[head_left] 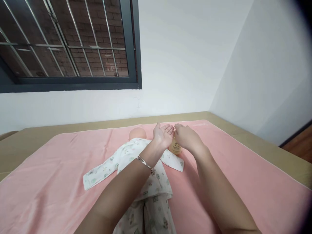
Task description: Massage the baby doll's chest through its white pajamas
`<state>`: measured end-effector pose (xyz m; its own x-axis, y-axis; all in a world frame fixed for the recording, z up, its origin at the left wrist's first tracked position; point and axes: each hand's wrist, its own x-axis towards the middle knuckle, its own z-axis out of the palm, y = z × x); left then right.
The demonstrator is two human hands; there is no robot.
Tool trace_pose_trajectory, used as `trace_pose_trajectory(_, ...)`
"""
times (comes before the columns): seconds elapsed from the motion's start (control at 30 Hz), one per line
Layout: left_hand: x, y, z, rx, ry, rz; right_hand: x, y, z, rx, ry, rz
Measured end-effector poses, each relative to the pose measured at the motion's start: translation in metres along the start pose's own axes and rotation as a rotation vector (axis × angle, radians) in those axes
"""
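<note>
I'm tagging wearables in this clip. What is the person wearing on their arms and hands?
Both arms are bare, with no sleeves or gloves in view. The left hand has a thin silver bracelet at its wrist, with a small charm hanging from it. The right hand wears nothing visible.

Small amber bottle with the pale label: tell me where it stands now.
The small amber bottle stands on the pink towel right of centre in the head view, under the right hand, beside the doll's patterned sleeve.
</note>
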<state>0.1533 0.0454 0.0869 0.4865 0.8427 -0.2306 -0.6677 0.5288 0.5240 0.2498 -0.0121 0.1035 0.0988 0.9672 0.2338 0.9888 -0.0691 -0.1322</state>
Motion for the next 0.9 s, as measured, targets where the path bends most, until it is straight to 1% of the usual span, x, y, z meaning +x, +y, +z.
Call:
trace_pose_trajectory(0.13, -0.002, 0.000, -0.004, -0.038, -0.002, -0.043, -0.001, -0.004, 0.005, -0.183, 0.016, -0.033)
trace_pose_trajectory(0.23, -0.014, 0.002, -0.008, -0.034, 0.026, -0.035, -0.002, -0.006, 0.004, -0.226, 0.007, 0.002)
trace_pose_trajectory(0.3, -0.028, 0.005, -0.015, -0.042, 0.021, -0.022, -0.002, -0.006, 0.002, -0.230, 0.007, 0.047)
trace_pose_trajectory(0.4, -0.055, 0.013, -0.030, -0.054, 0.006, -0.032, -0.001, -0.009, -0.001, -0.243, 0.001, 0.099)
trace_pose_trajectory(0.53, -0.091, 0.031, -0.054, -0.042, 0.046, -0.080, 0.005, -0.019, -0.005, -0.272, -0.034, 0.123)
trace_pose_trajectory(0.6, -0.106, 0.039, -0.062, -0.045, 0.059, -0.090, 0.008, -0.024, -0.007, -0.267, -0.067, 0.159)
trace_pose_trajectory(0.7, -0.124, 0.050, -0.068, -0.064, 0.053, -0.078, 0.010, -0.029, -0.009, -0.236, -0.112, 0.216)
trace_pose_trajectory(0.8, -0.138, 0.059, -0.069, -0.077, 0.048, -0.061, 0.009, -0.029, -0.006, -0.195, -0.148, 0.265)
trace_pose_trajectory(0.9, -0.149, 0.066, -0.068, -0.054, 0.068, -0.049, 0.008, -0.023, 0.002, -0.202, -0.151, 0.260)
